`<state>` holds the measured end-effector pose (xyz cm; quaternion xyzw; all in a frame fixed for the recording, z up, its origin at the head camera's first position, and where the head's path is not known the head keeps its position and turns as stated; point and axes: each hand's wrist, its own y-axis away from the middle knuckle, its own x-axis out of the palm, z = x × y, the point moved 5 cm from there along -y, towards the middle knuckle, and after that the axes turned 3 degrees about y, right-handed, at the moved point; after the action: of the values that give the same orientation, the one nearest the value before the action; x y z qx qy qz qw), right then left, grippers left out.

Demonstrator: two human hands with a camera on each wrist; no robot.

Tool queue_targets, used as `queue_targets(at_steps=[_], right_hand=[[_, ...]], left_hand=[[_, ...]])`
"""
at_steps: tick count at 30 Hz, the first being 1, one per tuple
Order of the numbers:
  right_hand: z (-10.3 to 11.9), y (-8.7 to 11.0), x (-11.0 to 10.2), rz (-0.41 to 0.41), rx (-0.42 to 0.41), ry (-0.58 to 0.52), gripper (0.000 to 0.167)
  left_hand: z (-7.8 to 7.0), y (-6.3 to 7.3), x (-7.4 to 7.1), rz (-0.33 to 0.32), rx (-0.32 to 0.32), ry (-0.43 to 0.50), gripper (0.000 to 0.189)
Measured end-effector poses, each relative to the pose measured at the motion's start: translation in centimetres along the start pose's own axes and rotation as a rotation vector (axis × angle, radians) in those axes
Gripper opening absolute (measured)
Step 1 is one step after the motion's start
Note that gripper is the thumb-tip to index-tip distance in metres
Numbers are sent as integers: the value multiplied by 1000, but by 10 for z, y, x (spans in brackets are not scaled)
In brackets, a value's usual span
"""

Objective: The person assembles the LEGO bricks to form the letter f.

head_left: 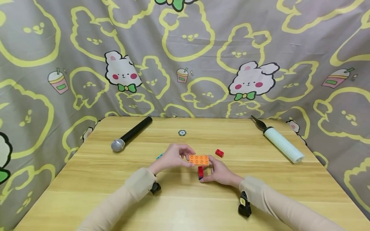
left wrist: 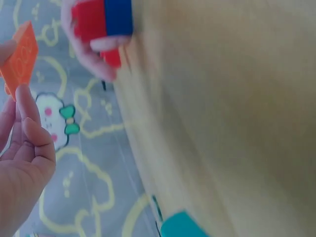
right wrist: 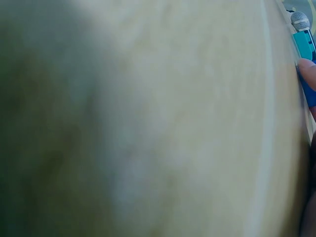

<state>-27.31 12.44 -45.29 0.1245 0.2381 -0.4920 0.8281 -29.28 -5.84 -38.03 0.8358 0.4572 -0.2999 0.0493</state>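
Note:
My left hand (head_left: 174,157) pinches an orange building brick (head_left: 198,160) between thumb and fingertips, its studded face turned up toward the head view. In the left wrist view the same orange brick (left wrist: 22,58) is at the far left. Just below and to the right, my right hand (head_left: 222,171) grips a red brick (head_left: 200,171) joined to a blue brick (left wrist: 118,18). The orange brick overlaps the tips of the right fingers in the head view. Only a thumb and the blue brick (right wrist: 308,91) show at the right wrist view's edge.
A small red brick (head_left: 219,153) lies beyond my right hand. A teal brick (head_left: 159,156) is partly hidden behind my left hand. Farther back are a microphone (head_left: 130,134), a round chip (head_left: 182,132) and a pale hand pump (head_left: 281,142). A patterned curtain (head_left: 202,70) hangs behind the table.

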Motion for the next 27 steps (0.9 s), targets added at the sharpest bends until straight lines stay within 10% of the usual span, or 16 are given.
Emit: queue_targets(at_steps=[27], right_hand=[[-4,0,1,-89,4,86,77]], left_hand=[[4,-1,32,104,-59,-85,33]])
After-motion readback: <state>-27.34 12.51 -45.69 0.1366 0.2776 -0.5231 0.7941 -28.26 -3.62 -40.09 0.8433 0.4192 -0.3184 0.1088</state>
